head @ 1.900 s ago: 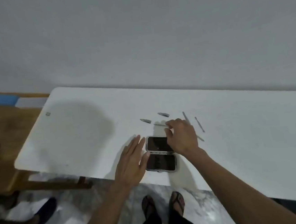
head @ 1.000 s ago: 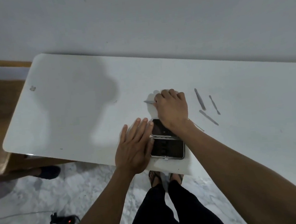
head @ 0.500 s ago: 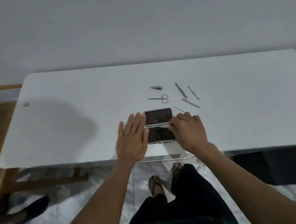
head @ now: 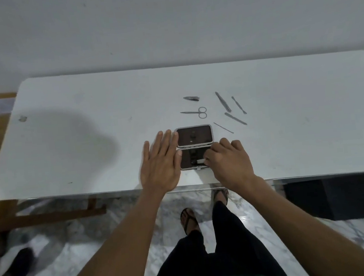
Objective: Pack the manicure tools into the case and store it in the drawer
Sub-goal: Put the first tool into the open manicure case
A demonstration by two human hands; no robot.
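Observation:
An open manicure case [head: 195, 135] with dark lining lies near the front edge of the white table [head: 87, 135]. My left hand [head: 160, 164] lies flat with straight fingers against the case's left side. My right hand [head: 229, 161] is over the near half, fingers curled, pinching a small metal tool [head: 201, 161] into it. Loose on the table behind the case are a nail clipper [head: 191, 98], small scissors [head: 196, 112], a thin probe [head: 223, 127] and three slim metal tools [head: 223, 101] [head: 239, 105] [head: 235, 118].
A grey wall stands right behind the table. A wooden frame [head: 50, 215] shows at the left under the table edge. My legs and sandalled feet [head: 190, 220] are on marble floor. A dark shoe [head: 16, 271] lies at the lower left, and a dark cabinet [head: 329, 197] sits under the table's right.
My right hand picked a small tool from behind the case and brought it back over the near half. The view swung to face the table squarely. My left hand stayed beside the case.

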